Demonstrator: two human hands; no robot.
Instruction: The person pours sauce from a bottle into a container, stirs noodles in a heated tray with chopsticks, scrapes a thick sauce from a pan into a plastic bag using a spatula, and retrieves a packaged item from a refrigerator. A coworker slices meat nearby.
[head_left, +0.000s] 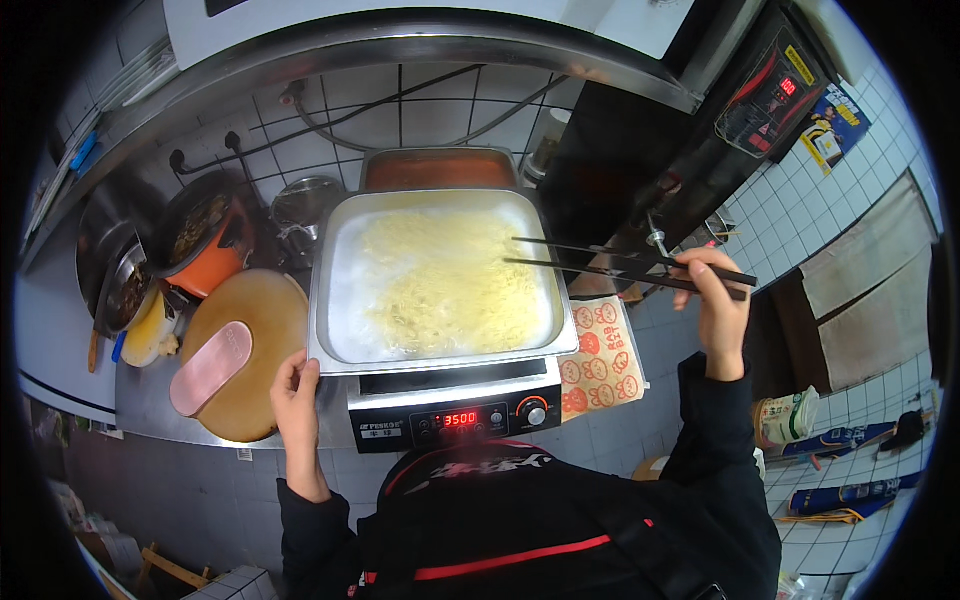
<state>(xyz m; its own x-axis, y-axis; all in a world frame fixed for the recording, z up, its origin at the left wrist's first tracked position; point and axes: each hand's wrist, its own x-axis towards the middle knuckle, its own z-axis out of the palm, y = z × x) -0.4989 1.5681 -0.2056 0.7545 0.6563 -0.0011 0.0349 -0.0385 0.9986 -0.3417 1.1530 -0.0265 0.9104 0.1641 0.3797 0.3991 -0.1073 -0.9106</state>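
A rectangular stainless steel pan rests on an induction cooker with a lit red display. Pale yellow noodles float in foamy white liquid inside it. My left hand grips the pan's near left corner, thumb on the rim. In my right hand is a pair of long dark chopsticks, held to the right of the pan. Their tips are parted and reach over the noodles' right side; whether they touch the noodles I cannot tell.
Left of the pan lie a round wooden cutting board and a pink oblong case. Behind are an orange pot and a second steel pan. Patterned paper sits right of the cooker. A steel shelf edge spans the top.
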